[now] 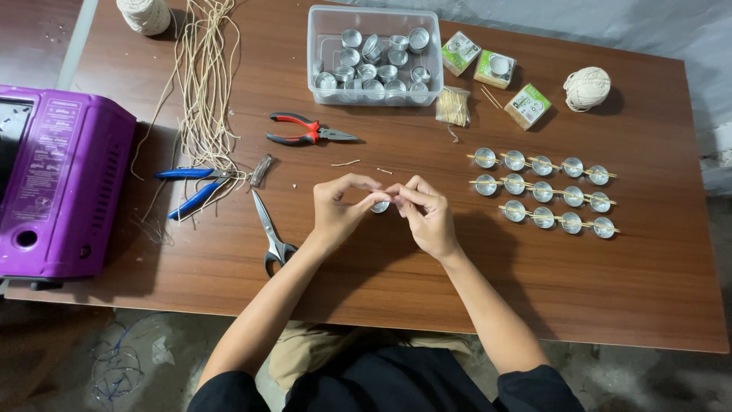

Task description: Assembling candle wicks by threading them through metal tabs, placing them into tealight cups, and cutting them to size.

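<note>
**A:** What is each hand doing at the middle of the bench (625, 305)?

**B:** The left hand (339, 210) and right hand (428, 215) meet fingertip to fingertip over the wood. Between them sits a small metal cup (380, 206), a shallow round tin of the tealight kind. Both hands are narrowed to a pinch on it, thumbs and forefingers closed around its rim, the other fingers curled loosely.

**A:** How would you expect that cup to handle?

**B:** Very light, I'd judge, and thin-walled, so easily dented if squeezed across the middle. The bright metal looks smooth and likely a little slippery. A hold by the rim, with light pressure from opposite sides, seems the safest grip.

**A:** Is there anything in the cup?

**B:** I cannot tell; the fingers cover most of it.

**A:** What lies around?

**B:** To the right, well apart, rows of finished cups (543, 191) lie with thin sticks laid across their tops. Behind, a clear plastic tub (324, 30) holds more empty cups. Just left of the left hand lie scissors (271, 229); further back, red-handled pliers (305, 130) and blue-handled pliers (191, 191) beside a bundle of pale cord (202, 84). A short cut piece of cord (345, 162) lies near the hands, and a purple appliance (61, 183) stands at the far left edge.
</note>
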